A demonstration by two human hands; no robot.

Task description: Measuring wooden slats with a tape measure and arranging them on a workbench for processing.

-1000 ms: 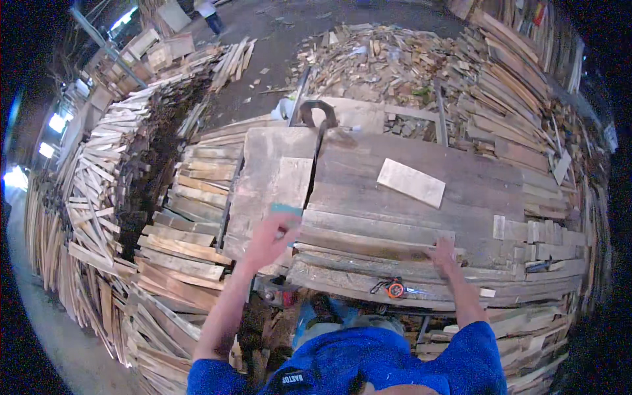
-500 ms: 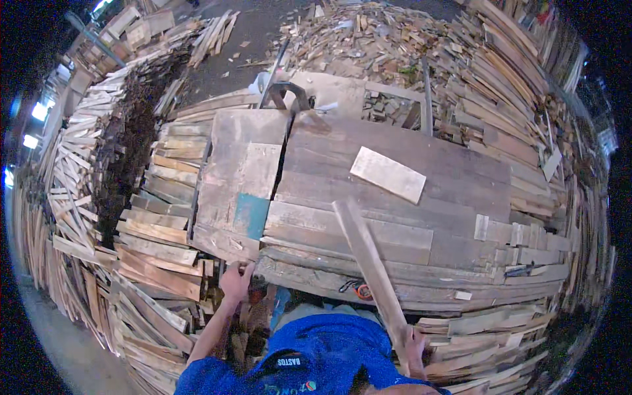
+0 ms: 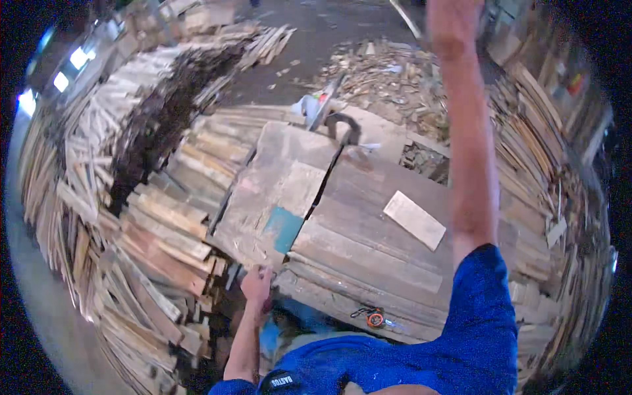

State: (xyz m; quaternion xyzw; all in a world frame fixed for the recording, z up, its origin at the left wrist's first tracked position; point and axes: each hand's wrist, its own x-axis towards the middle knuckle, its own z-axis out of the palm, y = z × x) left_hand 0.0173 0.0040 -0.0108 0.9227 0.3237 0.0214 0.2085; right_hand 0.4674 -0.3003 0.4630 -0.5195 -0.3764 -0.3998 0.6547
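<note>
My left hand (image 3: 255, 284) is at the near edge of the wooden worktable (image 3: 240, 227), its fingers curled against that edge beside the dark slot. My right arm stretches far up and forward over the table. The right hand (image 3: 454, 23) is blurred and cut off by the top of the picture, so its fingers cannot be made out. Close to it, over the dark floor, shows a narrow pale strip of wood (image 3: 405, 18). A short light board (image 3: 415, 219) lies flat on the right part of the table.
An orange round tool with a dark cord (image 3: 375, 320) rests on the front ledge. A dark curved piece (image 3: 343, 127) stands at the slot's far end. Stacked planks (image 3: 164, 227) crowd the left, more planks (image 3: 536, 108) the right, and a scrap heap (image 3: 388, 79) lies beyond.
My right arm has swung from the lower right up to the top; the long board it held no longer lies across the table. The view has turned. My left hand stays at the edge.
</note>
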